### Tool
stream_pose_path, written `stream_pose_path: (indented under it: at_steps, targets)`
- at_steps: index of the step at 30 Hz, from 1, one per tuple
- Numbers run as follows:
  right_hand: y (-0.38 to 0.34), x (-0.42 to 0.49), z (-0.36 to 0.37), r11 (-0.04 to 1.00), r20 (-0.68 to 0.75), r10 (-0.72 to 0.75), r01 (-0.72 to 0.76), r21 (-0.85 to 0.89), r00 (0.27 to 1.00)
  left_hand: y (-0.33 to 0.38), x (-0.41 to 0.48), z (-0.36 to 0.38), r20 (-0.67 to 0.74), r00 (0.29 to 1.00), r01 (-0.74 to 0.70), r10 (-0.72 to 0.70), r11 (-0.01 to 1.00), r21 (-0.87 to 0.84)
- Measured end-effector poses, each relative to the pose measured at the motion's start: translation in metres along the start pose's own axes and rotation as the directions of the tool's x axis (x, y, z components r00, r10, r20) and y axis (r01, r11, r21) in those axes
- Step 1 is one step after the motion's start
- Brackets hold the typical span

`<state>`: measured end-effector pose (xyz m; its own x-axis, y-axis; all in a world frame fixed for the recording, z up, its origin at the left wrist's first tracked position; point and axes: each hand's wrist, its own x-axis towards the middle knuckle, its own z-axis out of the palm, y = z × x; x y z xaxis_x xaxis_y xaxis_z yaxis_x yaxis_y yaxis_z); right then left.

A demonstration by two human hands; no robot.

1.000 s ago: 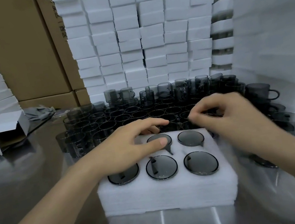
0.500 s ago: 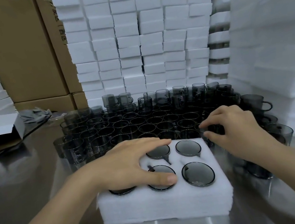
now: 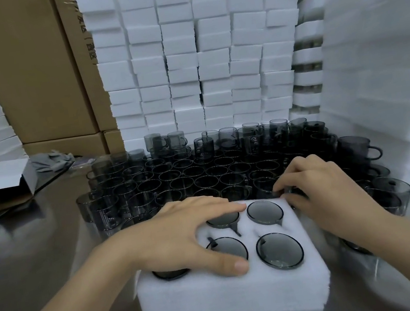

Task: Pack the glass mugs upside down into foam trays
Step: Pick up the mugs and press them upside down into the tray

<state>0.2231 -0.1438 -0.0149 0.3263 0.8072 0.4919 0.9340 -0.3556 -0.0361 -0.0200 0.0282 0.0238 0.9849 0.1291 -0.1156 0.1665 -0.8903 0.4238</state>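
My left hand [image 3: 183, 240] is lying flat on the foam tray [image 3: 235, 294], with the fingers straight and spread. The forefinger is reaching over the middle mug of the far row and the thumb is pressing on the middle mug of the near row. A second ago this hand was sitting only at the far row. Now it is spreading wide, so I judge that it is steadying the tray and keeping the packed mugs [image 3: 279, 250] down in their pockets.

My right hand [image 3: 323, 189] is changing the most. A second ago it was hovering over the far edge of the tray with the fingertips together, and half a second ago it was going out to the right. Now it is sitting at the far right corner of the tray, well apart from the left hand. Its forefinger and thumb are curling on the rim of the next mug [image 3: 284, 191], which is standing upright just behind that corner. It is looking like a pinch, though the fingers are hiding part of the rim.

Five packed mugs are showing their round bottoms in the tray. My left hand is covering the far left pocket, so I cannot tell if it is full. If it is empty, the next mug is probably going there, turned over. The loose mugs [image 3: 202, 180] are waiting on the steel table [image 3: 27, 266] behind the tray.
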Motion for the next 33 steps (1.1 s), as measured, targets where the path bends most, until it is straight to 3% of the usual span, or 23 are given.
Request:
stream_pose_path:
  at_steps: [3,6,8,10,12,14,16,19,21,24,28,33]
  targets:
    - [0.002,0.001,-0.007,0.993,-0.089,0.063,-0.054,0.108,0.994,0.001,-0.004,-0.003,0.083,0.996,0.029,-0.028,1.0,-0.007]
    - [-0.001,0.002,-0.014,0.945,-0.215,0.149,-0.075,0.318,0.965,0.003,-0.001,0.002,0.039,0.999,0.01,-0.01,1.0,-0.009]
    - [-0.009,0.001,-0.019,0.819,-0.265,0.233,-0.042,0.572,0.936,0.006,0.002,0.009,-0.042,0.999,-0.017,0.016,1.0,-0.012]
    - [-0.02,0.0,-0.022,0.593,-0.205,0.275,0.002,0.805,0.939,0.007,0.005,0.015,-0.128,0.991,-0.047,0.044,0.999,-0.021]
    - [-0.03,-0.001,-0.025,0.443,-0.139,0.232,0.022,0.896,0.963,0.007,0.008,0.019,-0.198,0.978,-0.067,0.061,0.998,-0.022]
    - [-0.037,-0.004,-0.027,0.4,-0.121,0.17,0.044,0.915,0.978,0.006,0.01,0.022,-0.26,0.963,-0.075,0.064,0.997,-0.033]
    - [-0.042,-0.007,-0.026,0.439,-0.147,0.119,0.081,0.895,0.982,0.005,0.012,0.022,-0.328,0.943,-0.098,0.056,0.989,-0.112]
    - [-0.043,-0.011,-0.024,0.749,-0.325,-0.001,0.216,0.626,0.946,0.006,0.016,0.019,-0.477,0.879,-0.183,0.02,0.937,-0.297]
    - [-0.044,-0.013,-0.022,0.844,-0.401,-0.111,0.299,0.445,0.909,0.006,0.018,0.018,-0.622,0.782,-0.253,-0.023,0.901,-0.352]
    - [-0.046,-0.015,-0.02,0.859,-0.426,-0.167,0.343,0.38,0.889,0.007,0.018,0.018,-0.759,0.65,-0.347,0.024,0.898,-0.27]
    - [-0.049,-0.015,-0.02,0.839,-0.462,-0.149,0.358,0.408,0.875,0.008,0.018,0.02,-0.807,0.578,-0.404,0.117,0.901,-0.159]
    - [-0.051,-0.016,-0.019,0.813,-0.5,-0.114,0.37,0.45,0.858,0.008,0.017,0.019,-0.865,0.488,-0.451,0.117,0.882,-0.135]
